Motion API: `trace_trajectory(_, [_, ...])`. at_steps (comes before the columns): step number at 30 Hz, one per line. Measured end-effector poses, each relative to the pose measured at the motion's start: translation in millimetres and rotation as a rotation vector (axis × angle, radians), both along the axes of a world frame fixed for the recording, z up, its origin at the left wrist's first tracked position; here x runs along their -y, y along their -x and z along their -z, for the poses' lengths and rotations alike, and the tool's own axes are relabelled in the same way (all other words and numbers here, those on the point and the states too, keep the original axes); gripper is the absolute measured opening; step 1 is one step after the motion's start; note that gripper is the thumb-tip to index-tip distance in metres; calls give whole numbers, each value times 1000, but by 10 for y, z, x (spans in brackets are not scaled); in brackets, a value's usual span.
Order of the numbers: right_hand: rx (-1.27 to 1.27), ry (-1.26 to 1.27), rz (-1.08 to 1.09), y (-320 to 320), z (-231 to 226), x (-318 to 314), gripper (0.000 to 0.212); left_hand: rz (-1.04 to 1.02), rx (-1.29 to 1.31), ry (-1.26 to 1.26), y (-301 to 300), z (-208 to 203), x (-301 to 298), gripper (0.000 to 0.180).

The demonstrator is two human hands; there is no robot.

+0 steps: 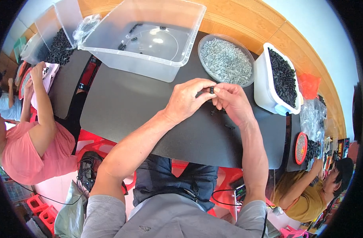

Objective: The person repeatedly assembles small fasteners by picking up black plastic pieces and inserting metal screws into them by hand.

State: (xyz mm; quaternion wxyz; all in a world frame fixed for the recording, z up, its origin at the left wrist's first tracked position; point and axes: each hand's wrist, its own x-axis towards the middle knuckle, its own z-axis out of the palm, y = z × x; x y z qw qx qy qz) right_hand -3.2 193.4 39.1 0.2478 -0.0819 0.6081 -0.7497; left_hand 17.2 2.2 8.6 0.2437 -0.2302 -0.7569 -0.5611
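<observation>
Above the dark table, my two hands meet in front of the round tub. A small black plastic piece [211, 90] is pinched between the thumb and fingertips of my left hand [186, 99]. The thumb and fingers of my right hand [233, 101] press together at the piece's right side; whatever else they grip is hidden. Just beyond my hands stands the round clear tub [202, 41], heaped with small silvery parts [226, 62]. A loose black piece [230, 127] lies on the table beside my right wrist, and tiny dark bits sit below my fingers.
A large clear bin [149, 71] at the back left holds several black pieces. At the right, a white tub [264, 89] is full of black pieces [282, 75]. Co-workers sit at both sides, one in a pink shirt [38, 150], another in a mustard top [304, 200].
</observation>
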Motion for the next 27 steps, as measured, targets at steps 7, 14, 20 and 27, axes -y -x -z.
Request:
trace_trajectory(7, [-83, -151, 65, -71, 12, 21, 16, 64, 41, 38, -28, 46, 21, 34])
trace_trajectory(14, [-406, -464, 266, 63, -589, 48, 18, -50, 25, 29, 123, 109, -10, 64])
trace_trajectory(20, [-662, -348, 259, 337, -1195, 756, 27, -163, 115, -28, 247, 230, 63, 39])
trace_trajectory(27, [-805, -751, 189, 194, -782, 280, 14, -117, 266, 41, 174, 161, 52, 19])
